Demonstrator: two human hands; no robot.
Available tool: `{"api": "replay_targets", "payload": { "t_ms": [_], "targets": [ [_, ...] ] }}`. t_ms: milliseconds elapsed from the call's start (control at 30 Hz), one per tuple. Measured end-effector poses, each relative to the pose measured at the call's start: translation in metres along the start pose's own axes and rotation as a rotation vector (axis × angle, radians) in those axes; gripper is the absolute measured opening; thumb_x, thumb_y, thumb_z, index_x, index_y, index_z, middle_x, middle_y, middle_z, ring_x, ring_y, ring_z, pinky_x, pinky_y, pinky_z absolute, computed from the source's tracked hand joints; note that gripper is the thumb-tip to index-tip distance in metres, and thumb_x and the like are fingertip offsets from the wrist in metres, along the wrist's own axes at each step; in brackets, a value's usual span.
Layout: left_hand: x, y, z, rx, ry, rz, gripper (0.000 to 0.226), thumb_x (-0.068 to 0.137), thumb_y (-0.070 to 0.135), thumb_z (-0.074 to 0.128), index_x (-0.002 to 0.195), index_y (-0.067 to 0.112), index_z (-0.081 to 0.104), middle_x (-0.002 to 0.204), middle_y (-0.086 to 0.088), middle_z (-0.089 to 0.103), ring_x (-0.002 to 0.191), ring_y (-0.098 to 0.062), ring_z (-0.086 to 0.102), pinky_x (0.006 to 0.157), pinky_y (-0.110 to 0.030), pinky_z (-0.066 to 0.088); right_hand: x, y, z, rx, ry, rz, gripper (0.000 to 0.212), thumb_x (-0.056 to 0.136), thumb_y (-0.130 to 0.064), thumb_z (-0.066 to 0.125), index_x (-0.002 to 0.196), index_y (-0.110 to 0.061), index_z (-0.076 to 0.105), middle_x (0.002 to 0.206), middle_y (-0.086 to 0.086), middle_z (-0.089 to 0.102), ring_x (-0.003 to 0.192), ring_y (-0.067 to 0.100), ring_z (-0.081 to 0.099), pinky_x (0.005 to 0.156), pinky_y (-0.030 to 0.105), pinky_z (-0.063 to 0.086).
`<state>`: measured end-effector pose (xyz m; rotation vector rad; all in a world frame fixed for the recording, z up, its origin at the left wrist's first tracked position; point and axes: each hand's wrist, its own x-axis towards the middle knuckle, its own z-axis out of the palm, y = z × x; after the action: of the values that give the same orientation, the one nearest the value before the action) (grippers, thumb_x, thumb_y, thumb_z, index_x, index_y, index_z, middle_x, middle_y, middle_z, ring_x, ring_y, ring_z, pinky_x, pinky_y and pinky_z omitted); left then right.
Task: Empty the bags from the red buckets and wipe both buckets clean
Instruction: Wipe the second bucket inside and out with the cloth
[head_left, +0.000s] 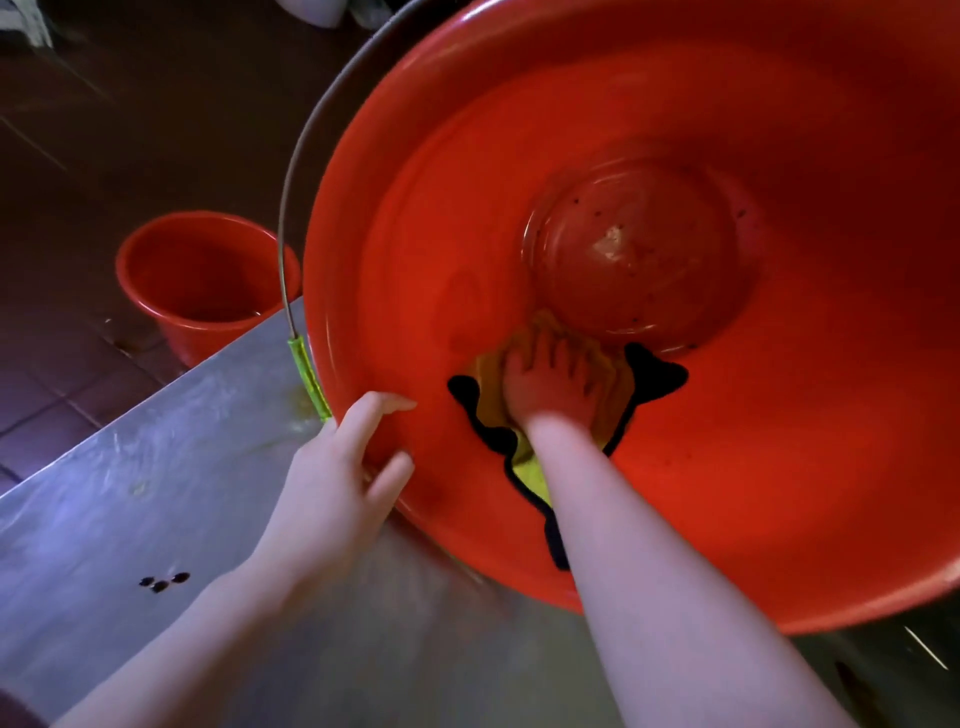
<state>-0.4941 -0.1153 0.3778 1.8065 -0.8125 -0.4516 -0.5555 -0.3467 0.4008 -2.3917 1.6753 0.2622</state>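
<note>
Mid-wipe: left hand (337, 483) grips the rim of the tilted red bucket (779, 467), right hand (550, 382) presses a yellow cloth (525, 467) flat inside; its speckled base (634, 249) probably comes next.

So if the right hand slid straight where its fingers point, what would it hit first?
Probably the bucket's speckled bottom, just past the right hand and its yellow cloth; depth is unclear.
</note>
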Motion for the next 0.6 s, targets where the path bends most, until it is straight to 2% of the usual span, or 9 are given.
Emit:
{"api": "replay_targets", "payload": {
  "t_ms": [67, 133, 200, 267, 400, 500, 600],
  "targets": [
    [-0.001, 0.000, 0.002, -0.027, 0.005, -0.025, 0.045, 0.087, 0.022, 0.057, 0.120, 0.050, 0.045, 0.076, 0.009, 0.053, 0.064, -0.002, 0.049, 0.062, -0.019, 0.036, -0.009, -0.003, 0.001, -0.034, -0.009, -0.016, 0.063, 0.099, -0.052, 0.015, 0.156, -0.029, 0.001, 0.164, -0.002, -0.002, 0.151, 0.026, -0.003, 0.118, 0.051, -0.006],
    [-0.001, 0.002, 0.004, -0.049, 0.001, -0.037, 0.049, 0.090, 0.019, 0.056, 0.125, 0.050, 0.042, 0.096, 0.010, 0.059, 0.075, -0.005, 0.052, 0.071, -0.024, 0.038, -0.033, -0.005, 0.005, -0.078, 0.012, -0.061, 0.063, 0.099, -0.051, 0.019, 0.155, -0.030, 0.001, 0.164, -0.004, -0.002, 0.150, 0.026, -0.001, 0.119, 0.053, -0.001],
    [0.000, 0.003, 0.006, -0.031, 0.000, -0.036, 0.051, 0.090, 0.016, 0.056, 0.128, 0.048, 0.043, 0.113, 0.006, 0.060, 0.089, -0.014, 0.054, 0.079, -0.024, 0.037, -0.067, -0.006, 0.012, -0.079, 0.060, -0.148, 0.065, 0.099, -0.051, 0.023, 0.155, -0.030, -0.001, 0.164, -0.003, -0.001, 0.150, 0.025, 0.001, 0.119, 0.054, 0.001],
    [0.001, 0.003, 0.006, -0.013, 0.002, -0.030, 0.052, 0.090, 0.016, 0.057, 0.129, 0.048, 0.043, 0.118, 0.004, 0.059, 0.097, -0.016, 0.053, 0.081, -0.022, 0.034, -0.101, -0.005, 0.019, -0.064, 0.056, -0.235, 0.066, 0.097, -0.056, 0.020, 0.154, -0.034, -0.005, 0.164, -0.007, -0.003, 0.151, 0.022, -0.001, 0.120, 0.052, -0.002],
    [0.002, 0.001, 0.000, -0.029, -0.015, -0.010, 0.049, 0.090, 0.019, 0.057, 0.124, 0.051, 0.043, 0.112, 0.006, 0.061, 0.090, -0.017, 0.054, 0.080, -0.027, 0.037, -0.116, -0.002, 0.026, -0.074, 0.064, -0.266, 0.066, 0.095, -0.062, 0.014, 0.152, -0.039, -0.010, 0.163, -0.012, -0.005, 0.150, 0.017, -0.004, 0.119, 0.050, -0.007],
    [0.003, 0.004, -0.001, -0.018, -0.034, 0.022, 0.048, 0.088, 0.019, 0.058, 0.121, 0.050, 0.044, 0.090, 0.006, 0.061, 0.074, -0.009, 0.051, 0.072, -0.028, 0.037, -0.079, -0.004, 0.023, -0.073, 0.120, -0.169, 0.065, 0.099, -0.054, 0.021, 0.154, -0.033, -0.006, 0.164, -0.005, 0.000, 0.151, 0.022, 0.000, 0.120, 0.052, -0.002],
    [0.003, 0.006, -0.004, -0.030, -0.060, 0.022, 0.046, 0.089, 0.019, 0.057, 0.119, 0.051, 0.044, 0.081, 0.010, 0.057, 0.069, -0.002, 0.052, 0.067, -0.022, 0.038, -0.026, 0.004, 0.007, -0.049, 0.017, -0.047, 0.062, 0.100, -0.054, 0.015, 0.154, -0.032, -0.006, 0.164, -0.003, -0.003, 0.151, 0.024, -0.001, 0.120, 0.052, -0.003]
  ]
}}
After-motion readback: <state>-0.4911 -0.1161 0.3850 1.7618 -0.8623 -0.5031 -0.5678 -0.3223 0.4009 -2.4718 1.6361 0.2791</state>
